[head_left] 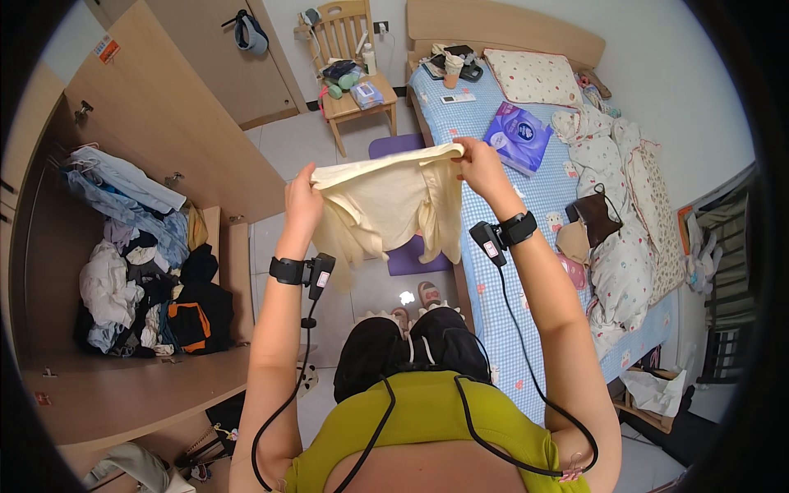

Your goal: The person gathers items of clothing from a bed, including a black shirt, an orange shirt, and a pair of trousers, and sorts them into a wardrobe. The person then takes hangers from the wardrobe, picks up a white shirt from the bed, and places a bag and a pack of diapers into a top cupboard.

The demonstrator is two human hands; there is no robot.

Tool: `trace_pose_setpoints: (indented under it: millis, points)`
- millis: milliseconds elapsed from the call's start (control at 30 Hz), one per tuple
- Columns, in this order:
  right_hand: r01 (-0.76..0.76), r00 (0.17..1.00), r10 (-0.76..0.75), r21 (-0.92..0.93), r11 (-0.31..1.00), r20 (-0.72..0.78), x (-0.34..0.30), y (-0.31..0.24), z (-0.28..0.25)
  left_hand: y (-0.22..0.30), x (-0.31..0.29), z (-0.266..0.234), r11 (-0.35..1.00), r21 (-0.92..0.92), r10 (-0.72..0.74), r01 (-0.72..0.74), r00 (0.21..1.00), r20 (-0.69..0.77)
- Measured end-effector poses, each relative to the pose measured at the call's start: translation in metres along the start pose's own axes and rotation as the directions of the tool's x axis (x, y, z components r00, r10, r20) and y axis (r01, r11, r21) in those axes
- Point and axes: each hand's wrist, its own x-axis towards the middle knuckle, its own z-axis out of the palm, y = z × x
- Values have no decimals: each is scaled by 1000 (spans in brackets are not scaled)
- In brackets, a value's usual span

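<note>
A pale yellow garment (382,201) hangs stretched out in front of me, held up by its top edge. My left hand (302,201) is closed on its left corner, and my right hand (482,168) pinches the right corner. Below the edge the cloth drops in loose folds, so its exact kind is not plain. It hangs over the floor between the open wardrobe and the bed, touching neither.
To the left, an open wardrobe (234,287) holds a heap of clothes (148,287). On the right stands a bed (485,320) with a purple package (518,138), a pillow (534,76) and a rumpled quilt (620,271). A loaded wooden chair (386,86) is ahead, near a purple mat (394,146).
</note>
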Motion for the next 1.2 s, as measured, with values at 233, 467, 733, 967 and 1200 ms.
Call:
trace_pose_setpoints:
  millis: [233,467,733,967,1200]
  points:
    - [112,987,-156,-555,825,-33,-5,11,-6,-1,5,-12,887,433,173,-163,985,17]
    - [335,881,-431,-387,859,-195,-7,-23,8,28,14,5,987,-29,-153,155,986,65]
    - [138,979,-167,-223,965,-115,-10,-57,42,39,5,35,819,-405,-299,406,905,303]
    - [359,910,-397,254,898,116,-31,-85,71,69,1,32,588,-692,-227,419,907,356]
    - [-7,831,-403,731,682,384,-8,-65,44,98,-2,0,575,-738,-173,352,934,311]
